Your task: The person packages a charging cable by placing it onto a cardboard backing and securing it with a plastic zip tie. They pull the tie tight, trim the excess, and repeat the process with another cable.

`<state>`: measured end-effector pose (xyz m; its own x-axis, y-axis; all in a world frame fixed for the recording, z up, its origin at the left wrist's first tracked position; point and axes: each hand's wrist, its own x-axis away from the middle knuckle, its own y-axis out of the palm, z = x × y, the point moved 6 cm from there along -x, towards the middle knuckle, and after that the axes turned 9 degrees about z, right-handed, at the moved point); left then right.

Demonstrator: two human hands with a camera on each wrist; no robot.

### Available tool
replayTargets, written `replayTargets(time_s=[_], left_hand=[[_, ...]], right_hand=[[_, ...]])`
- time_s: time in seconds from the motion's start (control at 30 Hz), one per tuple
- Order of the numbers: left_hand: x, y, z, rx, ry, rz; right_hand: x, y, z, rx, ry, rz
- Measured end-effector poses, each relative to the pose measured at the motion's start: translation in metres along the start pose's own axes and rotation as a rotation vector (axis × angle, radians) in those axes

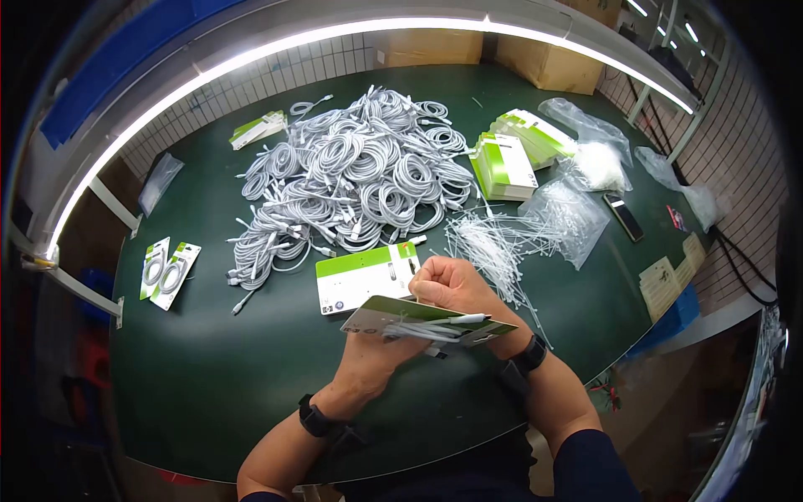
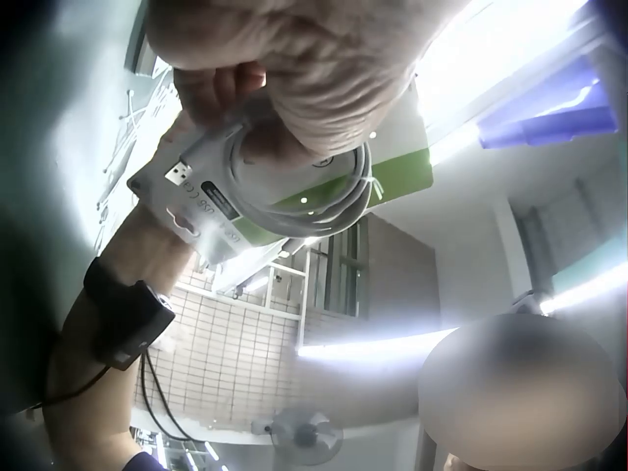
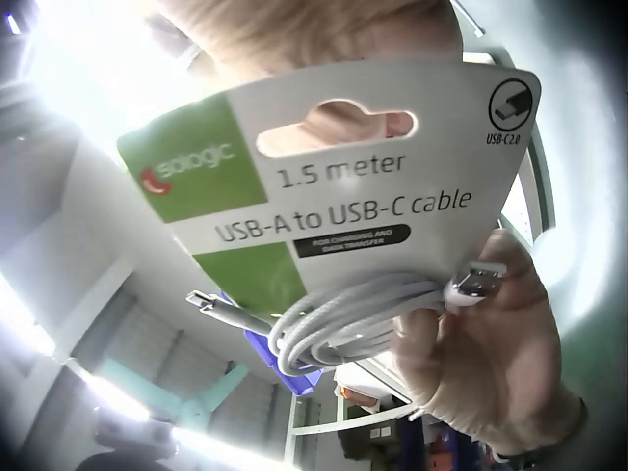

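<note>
My left hand [image 1: 368, 360] grips a white-and-green packaging card [image 3: 451, 167] from below, its thumb and fingers at the edge. Against the card's printed face lies a coiled grey USB cable [image 3: 343, 319], with both plugs showing in the right wrist view. A thin white cable tie [image 2: 377, 186] shows at the coil in the left wrist view. Behind the tilted card, my right hand [image 1: 456, 284] has its fingers curled, thumb and forefinger pinching the tie's thin end, which is mostly hidden. Just beyond the hands, a stack of blank-faced cards [image 1: 360, 289] lies on the table.
A big heap of coiled cables [image 1: 360, 167] fills the table's middle. Loose cable ties [image 1: 493, 251] spread to its right, beside plastic bags [image 1: 573, 222] and a phone [image 1: 623, 217]. Card stacks [image 1: 506, 167] stand behind them. Two carded cables [image 1: 170, 274] lie at left.
</note>
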<state>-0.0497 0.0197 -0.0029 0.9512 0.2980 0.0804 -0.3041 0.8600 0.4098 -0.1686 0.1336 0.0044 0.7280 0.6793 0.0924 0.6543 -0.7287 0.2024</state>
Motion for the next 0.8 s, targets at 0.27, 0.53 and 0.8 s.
replayTargets(time_s=[0.27, 0.53, 0.8], left_hand=[[-0.019, -0.008, 0.005, 0.037, 0.08, 0.088], [-0.021, -0.016, 0.006, 0.056, -0.022, 0.118], [-0.021, -0.011, 0.011, 0.034, 0.001, 0.063]], right_hand=[[0.005, -0.003, -0.016, -0.093, -0.164, -0.093], [-0.01, -0.014, 0.003, -0.267, 0.006, -0.012], [-0.008, -0.019, 0.001, -0.378, 0.022, -0.055]])
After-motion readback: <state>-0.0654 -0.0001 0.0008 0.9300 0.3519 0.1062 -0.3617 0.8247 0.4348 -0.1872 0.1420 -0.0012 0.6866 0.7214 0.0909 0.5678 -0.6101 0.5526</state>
